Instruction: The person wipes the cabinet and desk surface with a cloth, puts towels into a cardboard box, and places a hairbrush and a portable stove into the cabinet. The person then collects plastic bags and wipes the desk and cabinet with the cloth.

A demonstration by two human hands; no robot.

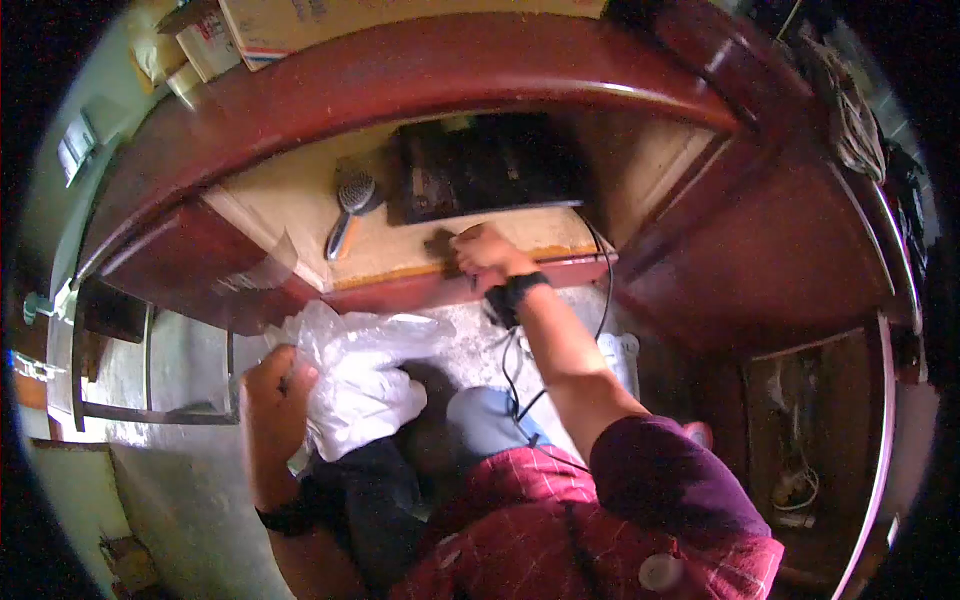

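Observation:
My left hand [277, 385] is closed on a clear plastic bag [365, 375] with white contents bunched inside it. It hangs low, in front of the cabinet. My right hand [485, 250] is over the front edge of the cabinet's shelf [405, 245], with its fingers curled in. Whatever those fingers may hold is hidden. To the left of that hand lies a hairbrush [349, 212] with a grey head and an orange-and-dark handle. Behind the hand, deeper on the shelf, stands a flat black glossy object [495, 170].
Open cabinet doors flank the shelf on the left [190, 260] and right [750, 250]. A dark cable [607, 285] hangs over the shelf's front near my right wrist. Cardboard boxes [390, 25] sit on the top. A metal-framed stool [160, 410] stands at left.

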